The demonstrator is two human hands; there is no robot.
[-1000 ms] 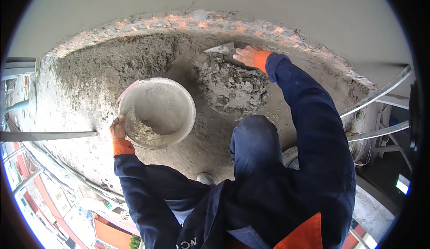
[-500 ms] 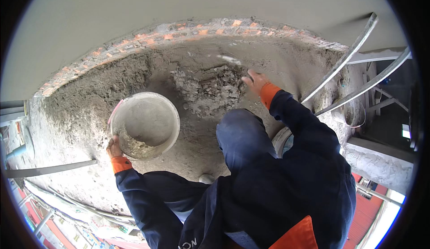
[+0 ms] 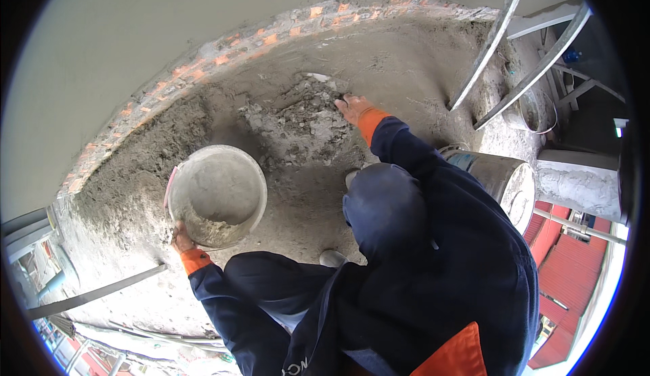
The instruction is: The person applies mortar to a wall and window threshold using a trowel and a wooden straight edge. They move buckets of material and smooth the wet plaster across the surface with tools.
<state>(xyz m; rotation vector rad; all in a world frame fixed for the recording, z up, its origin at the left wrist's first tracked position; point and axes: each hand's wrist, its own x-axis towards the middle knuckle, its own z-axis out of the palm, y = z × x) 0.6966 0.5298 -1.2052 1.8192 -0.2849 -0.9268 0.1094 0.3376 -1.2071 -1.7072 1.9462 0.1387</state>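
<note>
Low on the left, my left hand (image 3: 181,238) grips the near-left edge of a round bucket (image 3: 217,186), which has a grey interior and some sandy residue at the bottom. My right hand (image 3: 351,105) is farther forward, its fingers closed round what appears to be a trowel's handle. The trowel's pale blade (image 3: 318,78) lies partly in a rough heap of lumpy wet mortar (image 3: 298,129); much of it is hidden. My bent knees show below, between my arms.
A curved brick-edged wall base (image 3: 223,58) rings the mortar-covered ledge. At right stand two bent metal bars (image 3: 494,31), a dirty drum (image 3: 501,186) and a small bucket (image 3: 531,112). Another flat bar (image 3: 101,288) crosses at lower left; red roofs (image 3: 569,281) show below the edge.
My right hand has moved left and toward me, then forward again at the heap, with the blade going deeper into it. My left hand stays on the bucket. The camera view has turned.
</note>
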